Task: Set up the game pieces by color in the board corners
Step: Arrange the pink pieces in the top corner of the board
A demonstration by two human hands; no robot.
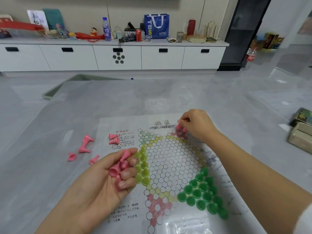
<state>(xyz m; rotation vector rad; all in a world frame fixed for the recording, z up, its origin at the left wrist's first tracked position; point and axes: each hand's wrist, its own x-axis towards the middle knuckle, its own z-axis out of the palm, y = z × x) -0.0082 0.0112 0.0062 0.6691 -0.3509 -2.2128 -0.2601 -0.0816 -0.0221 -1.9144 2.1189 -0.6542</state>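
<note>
A paper Chinese-checkers board (pixel 168 159) lies on the grey table. Dark green pieces (pixel 202 195) fill its near right corner, and yellow-green pieces (pixel 143 168) stand in its left corner. My left hand (pixel 108 179), palm up, holds several pink pieces (pixel 118 168) in curled fingers. My right hand (pixel 195 124) pinches a pink piece (pixel 179 126) at the board's far pink corner, where a few pink pieces stand. More loose pink pieces (pixel 84 146) lie on their sides left of the board, and two pink pieces (pixel 113 138) lie on the printed text.
A stack of boxes (pixel 300 130) sits at the table's right edge. A low white cabinet (pixel 118 56) along the far wall carries bottles, a can, a blue bag and clutter. A bottle (pixel 250 56) stands on the floor at the right.
</note>
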